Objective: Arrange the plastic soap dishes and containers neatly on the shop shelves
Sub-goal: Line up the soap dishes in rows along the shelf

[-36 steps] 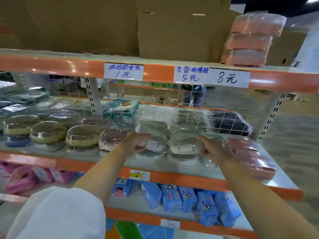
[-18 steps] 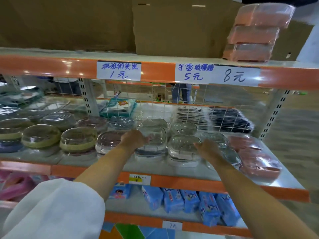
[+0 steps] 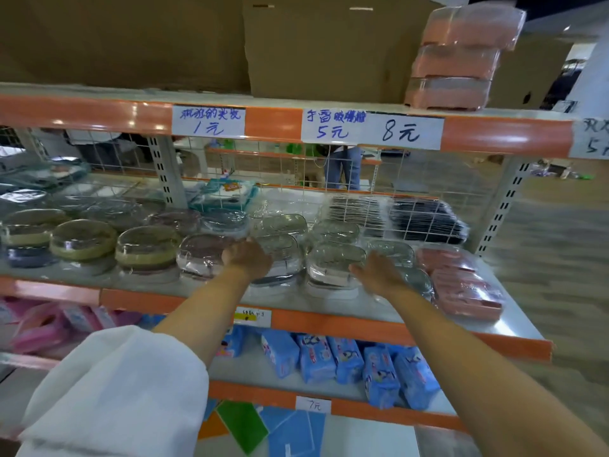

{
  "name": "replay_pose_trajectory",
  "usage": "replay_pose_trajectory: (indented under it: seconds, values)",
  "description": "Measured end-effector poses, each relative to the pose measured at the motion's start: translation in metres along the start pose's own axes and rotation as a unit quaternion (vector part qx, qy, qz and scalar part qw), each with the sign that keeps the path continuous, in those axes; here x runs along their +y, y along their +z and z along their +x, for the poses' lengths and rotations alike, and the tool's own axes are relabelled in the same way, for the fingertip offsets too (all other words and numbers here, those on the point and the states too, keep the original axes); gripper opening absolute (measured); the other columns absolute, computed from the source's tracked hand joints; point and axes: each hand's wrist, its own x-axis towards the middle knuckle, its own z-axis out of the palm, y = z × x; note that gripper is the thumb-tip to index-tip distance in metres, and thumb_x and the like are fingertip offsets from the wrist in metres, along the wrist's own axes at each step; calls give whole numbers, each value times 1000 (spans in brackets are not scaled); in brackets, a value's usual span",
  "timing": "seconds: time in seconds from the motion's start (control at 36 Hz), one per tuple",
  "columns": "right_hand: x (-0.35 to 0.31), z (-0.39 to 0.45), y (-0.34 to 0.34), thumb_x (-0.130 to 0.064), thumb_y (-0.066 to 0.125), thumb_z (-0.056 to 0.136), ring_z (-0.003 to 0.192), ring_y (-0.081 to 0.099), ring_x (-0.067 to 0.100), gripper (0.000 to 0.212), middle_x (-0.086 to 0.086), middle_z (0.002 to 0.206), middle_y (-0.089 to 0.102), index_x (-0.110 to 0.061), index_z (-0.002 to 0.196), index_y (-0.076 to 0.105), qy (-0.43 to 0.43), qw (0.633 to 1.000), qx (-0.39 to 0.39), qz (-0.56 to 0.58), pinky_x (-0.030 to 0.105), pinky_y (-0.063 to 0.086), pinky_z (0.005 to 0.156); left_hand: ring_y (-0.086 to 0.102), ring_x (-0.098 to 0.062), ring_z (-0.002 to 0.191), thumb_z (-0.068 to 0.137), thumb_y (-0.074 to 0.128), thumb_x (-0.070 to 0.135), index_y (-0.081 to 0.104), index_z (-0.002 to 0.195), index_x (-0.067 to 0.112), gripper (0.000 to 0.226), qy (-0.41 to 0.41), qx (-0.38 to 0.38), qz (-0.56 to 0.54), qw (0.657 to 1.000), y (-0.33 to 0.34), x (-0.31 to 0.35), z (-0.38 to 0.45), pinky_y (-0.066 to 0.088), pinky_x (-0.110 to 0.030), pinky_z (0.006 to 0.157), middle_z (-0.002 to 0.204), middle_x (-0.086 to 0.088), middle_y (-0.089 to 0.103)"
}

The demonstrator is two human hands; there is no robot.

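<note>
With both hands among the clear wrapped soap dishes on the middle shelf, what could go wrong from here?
1. The left hand and right hand work among stacked clear plastic soap dishes near the orange shelf edge; a nudge might tip a stack off.
2. The right hand sits beside the pink wrapped containers, which it may knock out of line.
3. Glossy wrap probably makes the dishes slippery.
</note>
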Motion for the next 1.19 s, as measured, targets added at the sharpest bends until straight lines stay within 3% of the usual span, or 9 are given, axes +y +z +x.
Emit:
replay_pose_trajectory:
  seconds: [0.06,0.22,0.36,0.44,0.56,0.69,0.81,0.97,1.19]
  values:
    - [0,-8,-5,-36,47,100,121,52,35,60,24,134,50,7,139,35,-22,998,-20,-49,37,45,94,47,-33,126,96,44,39,25,146,3,64,9,-3,12,1000,-2,6,-11,44,-39,96,141,-16,45]
    - [-4,-40,-30,-36,49,99,116,54,29,56,15,136,50,-3,142,35,-71,984,-104,-127,31,44,83,48,-29,125,97,45,43,50,131,6,51,104,-66,105,987,-14,27,-48,42,-39,103,136,-11,50]
    - [-9,-80,-61,-37,53,97,116,52,27,46,11,131,54,-5,131,50,-145,962,-136,-187,27,40,82,50,-28,123,95,50,45,47,137,13,53,191,-148,149,959,-32,50,-92,43,-38,100,137,-8,52]
    - [-12,-103,-83,-40,56,95,110,58,28,46,10,124,60,-5,126,56,-158,954,-155,-203,38,48,93,61,-25,100,95,50,45,53,127,9,48,209,-172,130,954,-49,66,-116,50,-36,88,113,-7,64]
    - [-19,-135,-127,-37,60,93,90,65,19,36,6,104,68,-9,115,61,-193,950,-153,-191,30,52,79,62,-21,80,97,50,41,60,101,9,34,236,-178,100,950,-90,94,-145,55,-32,76,95,-8,65]
    - [-28,-163,-196,-32,62,93,67,62,6,26,-3,83,68,-13,110,62,-216,956,-98,-174,17,46,60,66,-23,79,99,50,30,57,104,6,26,276,-151,60,947,-165,122,-173,57,-30,72,96,-13,68]
    - [-35,-175,-247,-34,63,92,68,65,9,27,2,86,71,-11,106,62,-219,962,-42,-156,21,52,65,68,-22,78,98,51,32,58,106,2,31,301,-87,27,949,-221,143,-187,56,-27,69,94,-12,68]
    - [-36,-174,-300,-32,61,93,66,66,11,27,3,82,71,-8,105,62,-204,966,46,-150,16,50,56,68,-19,71,97,52,34,58,95,6,28,312,4,10,950,-278,168,-182,52,-24,57,89,-11,69]
    - [-22,-126,-335,-26,57,96,72,65,15,22,10,90,69,-5,103,61,-153,970,117,-150,20,54,60,69,-19,75,96,51,39,60,90,5,36,282,88,-15,955,-301,183,-118,58,-30,70,81,-7,67]
